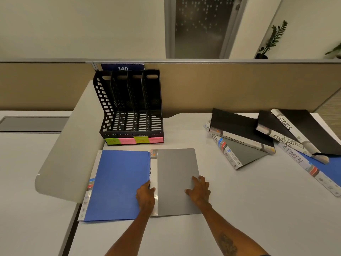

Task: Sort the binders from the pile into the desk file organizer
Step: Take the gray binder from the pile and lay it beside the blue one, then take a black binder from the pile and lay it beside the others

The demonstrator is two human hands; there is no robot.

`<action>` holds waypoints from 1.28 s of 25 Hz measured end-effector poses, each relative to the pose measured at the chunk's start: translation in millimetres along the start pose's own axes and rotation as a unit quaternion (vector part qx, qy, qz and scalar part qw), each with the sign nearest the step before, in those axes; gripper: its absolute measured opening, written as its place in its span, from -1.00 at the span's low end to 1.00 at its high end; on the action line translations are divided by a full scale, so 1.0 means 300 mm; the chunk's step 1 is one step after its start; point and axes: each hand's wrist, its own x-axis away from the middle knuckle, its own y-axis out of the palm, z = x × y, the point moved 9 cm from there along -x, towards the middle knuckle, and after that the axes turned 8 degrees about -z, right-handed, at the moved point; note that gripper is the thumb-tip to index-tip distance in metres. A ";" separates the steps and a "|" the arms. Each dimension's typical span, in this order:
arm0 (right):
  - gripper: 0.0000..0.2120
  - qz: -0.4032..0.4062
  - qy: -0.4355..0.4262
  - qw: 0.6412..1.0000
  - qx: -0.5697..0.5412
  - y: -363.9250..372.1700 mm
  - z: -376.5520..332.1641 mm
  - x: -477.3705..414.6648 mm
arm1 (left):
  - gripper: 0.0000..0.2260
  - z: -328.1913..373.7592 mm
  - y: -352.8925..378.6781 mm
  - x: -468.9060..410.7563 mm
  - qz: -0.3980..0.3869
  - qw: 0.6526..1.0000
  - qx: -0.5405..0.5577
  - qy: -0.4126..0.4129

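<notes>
- The organizer (pixel 132 108) stands empty at the back of the tabletop (pixel 239 209), against the partition, its four slots open toward the person; coloured sticky labels (pixel 133 140) run along its front lip, likely one category per slot (the writing is too blurred to read).
- Just in front of it lie two binders flat, side by side: a blue binder (pixel 118 183) on the left and a grey binder (pixel 177 178) on the right, whose spine edge slightly overlaps the blue one.
- The left hand (pixel 145 196) presses on the grey binder's spine edge, fingers curled at the seam with the blue cover; the right hand (pixel 199 191) lies spread and flat on its right edge, closed around nothing. Judging by this, the person is steadying or squaring it to read the spine before lifting.
- The pile (pixel 273 137) sits well apart to the right: black, grey and blue binders overlapping, spines lettered SPORTS, FINANCE and ADMIN.
- No binder is filed yet.
</notes>
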 end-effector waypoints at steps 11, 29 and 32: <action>-0.38 -0.050 -0.037 0.998 -0.025 -0.058 0.022 -0.016 | -0.54 0.169 0.035 0.059 0.005 0.986 -0.137 0.100; -0.53 0.122 -0.008 0.987 -0.108 -0.824 0.596 -0.065 | -0.55 1.044 0.811 0.349 -0.198 0.899 -0.188 0.342; -0.52 0.141 0.023 0.984 -0.102 -0.936 0.759 -0.084 | -0.54 1.162 0.965 0.411 -0.237 0.889 -0.188 0.344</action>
